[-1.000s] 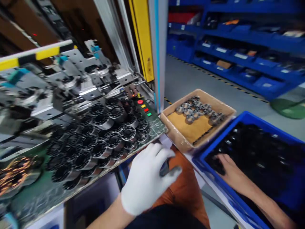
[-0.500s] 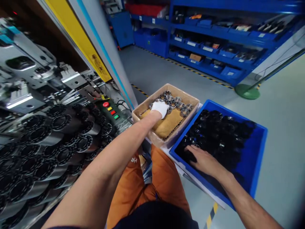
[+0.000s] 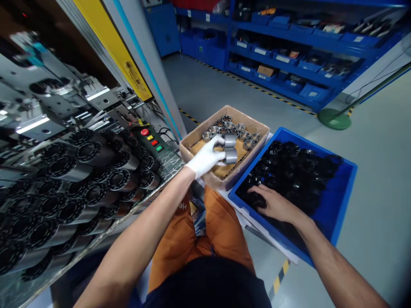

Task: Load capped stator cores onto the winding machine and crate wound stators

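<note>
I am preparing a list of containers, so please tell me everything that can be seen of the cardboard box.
The box is open-topped, brown and looks like cardboard, with glossy film or tape on its outside. It stands upright beside the blue bin. Inside is a flat brown sheet; metal rings lie grouped towards the back. The gloved left hand holds two grey pieces above it; contact between hand and rim cannot be judged.
</note>
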`<state>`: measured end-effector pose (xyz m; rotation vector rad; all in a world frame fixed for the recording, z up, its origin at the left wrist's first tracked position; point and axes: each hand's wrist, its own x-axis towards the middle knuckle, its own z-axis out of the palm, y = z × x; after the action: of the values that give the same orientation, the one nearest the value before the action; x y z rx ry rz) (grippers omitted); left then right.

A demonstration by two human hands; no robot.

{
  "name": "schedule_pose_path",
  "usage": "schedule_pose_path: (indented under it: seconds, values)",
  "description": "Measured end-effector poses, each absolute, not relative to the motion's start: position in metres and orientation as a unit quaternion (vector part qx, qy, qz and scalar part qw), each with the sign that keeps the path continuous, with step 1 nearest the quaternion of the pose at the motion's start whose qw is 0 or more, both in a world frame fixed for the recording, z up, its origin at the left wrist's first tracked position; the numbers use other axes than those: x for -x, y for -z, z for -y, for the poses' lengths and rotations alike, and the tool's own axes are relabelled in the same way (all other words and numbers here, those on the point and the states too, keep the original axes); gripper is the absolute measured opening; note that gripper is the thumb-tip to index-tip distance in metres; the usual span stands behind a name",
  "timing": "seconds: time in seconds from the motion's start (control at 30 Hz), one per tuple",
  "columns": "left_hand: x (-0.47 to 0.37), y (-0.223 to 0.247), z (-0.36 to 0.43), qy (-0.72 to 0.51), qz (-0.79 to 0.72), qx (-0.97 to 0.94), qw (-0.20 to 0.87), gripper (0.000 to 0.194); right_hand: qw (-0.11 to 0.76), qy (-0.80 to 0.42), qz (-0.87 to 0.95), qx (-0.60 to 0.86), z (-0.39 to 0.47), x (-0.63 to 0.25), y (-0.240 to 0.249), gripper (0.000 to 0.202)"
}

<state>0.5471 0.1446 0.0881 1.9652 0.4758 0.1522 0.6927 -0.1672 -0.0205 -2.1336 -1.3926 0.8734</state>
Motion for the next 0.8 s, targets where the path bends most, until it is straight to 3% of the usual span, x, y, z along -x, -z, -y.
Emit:
schedule_pose_path:
  seconds: [0.13, 0.2, 0.33, 0.47, 0.6, 0.7, 0.8]
  values:
    - [-0.462, -0.093, -0.097, -0.005, -0.156, -0.559, 0.814, 0.062, 0.256, -0.291, 0.459, 0.8, 0.169, -0.705, 0.016, 0.054]
    - [-0.422, -0.084, -0.07, 0.027, -0.155, -0.386, 0.909, 0.054, 0.272, -0.285, 0.434, 0.81, 0.17, -0.71, 0.017, 0.042]
    - [-0.361, -0.047, -0.02, 0.011, -0.189, -0.334, 0.923, 0.062, 0.295, -0.27, 0.402, 0.824, 0.173, -0.714, 0.024, 0.029]
    - [-0.32, -0.016, 0.001, -0.024, -0.197, -0.36, 0.911, 0.061, 0.321, -0.244, 0.358, 0.842, 0.177, -0.712, 0.019, 0.036]
    - [-0.295, -0.009, -0.002, -0.058, -0.188, -0.333, 0.922, 0.073, 0.364, -0.201, 0.31, 0.855, 0.177, -0.696, -0.003, 0.051]
    - [-0.294, -0.012, -0.004, -0.105, -0.224, -0.283, 0.927, 0.058, 0.4, -0.16, 0.308, 0.848, 0.168, -0.662, -0.026, 0.054]
    - [-0.307, -0.016, 0.0, -0.127, -0.252, -0.23, 0.931, 0.052, 0.436, -0.147, 0.35, 0.816, 0.15, -0.604, -0.051, 0.043]
